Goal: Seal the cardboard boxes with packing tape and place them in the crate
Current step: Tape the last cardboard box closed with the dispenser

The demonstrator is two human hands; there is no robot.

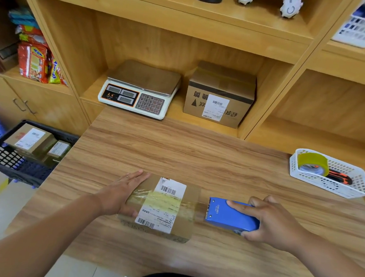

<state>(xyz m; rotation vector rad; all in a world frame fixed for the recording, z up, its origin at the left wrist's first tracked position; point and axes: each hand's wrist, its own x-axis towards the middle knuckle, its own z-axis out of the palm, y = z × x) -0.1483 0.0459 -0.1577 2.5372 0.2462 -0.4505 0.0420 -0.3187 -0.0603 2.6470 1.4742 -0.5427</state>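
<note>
A small cardboard box (163,209) with a white shipping label lies on the wooden table (197,157) in front of me. A strip of clear tape runs across its top toward the right. My left hand (120,192) lies flat on the box's left end, fingers straight, thumb down its near side. My right hand (273,222) grips a blue tape dispenser (230,214) just right of the box, with tape stretched between the two. The black crate (11,160) stands low at the left and holds two labelled boxes (30,139).
A white basket (331,174) at the table's right holds a yellow tape roll (312,164) and an orange-black cutter. In the shelf bay behind stand a weighing scale (139,89) and a larger taped box (220,95). Snack packets fill the left shelf.
</note>
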